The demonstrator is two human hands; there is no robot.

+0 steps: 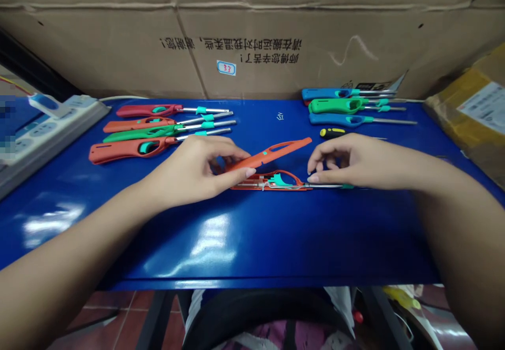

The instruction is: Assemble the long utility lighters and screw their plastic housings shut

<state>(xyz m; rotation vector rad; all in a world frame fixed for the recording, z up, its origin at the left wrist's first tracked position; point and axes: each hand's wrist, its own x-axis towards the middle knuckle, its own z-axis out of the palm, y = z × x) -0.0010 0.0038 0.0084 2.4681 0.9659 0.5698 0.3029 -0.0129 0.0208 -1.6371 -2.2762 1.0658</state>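
Note:
My left hand (205,168) is closed on an orange lighter casing half (272,152), thumb in front and fingers behind, its far end tilted up to the right. Below it lies an opened stick lighter (284,180) in its orange shell, with a turquoise trigger, thin wires and inner parts showing. Its metal tube (325,186) runs right, under my right hand (343,160). That hand's fingers are loosely curled, thumb a little apart from the fingertips, with nothing visible between them. Whether the thumb touches the tube, I cannot tell.
Several assembled lighters (130,148) lie at the left, and others (339,106) at the back right. A yellow-black screwdriver (332,133) rests beyond my right hand. A power strip (51,134) stands left; cardboard boxes (252,34) close off the blue table's (252,234) back and right.

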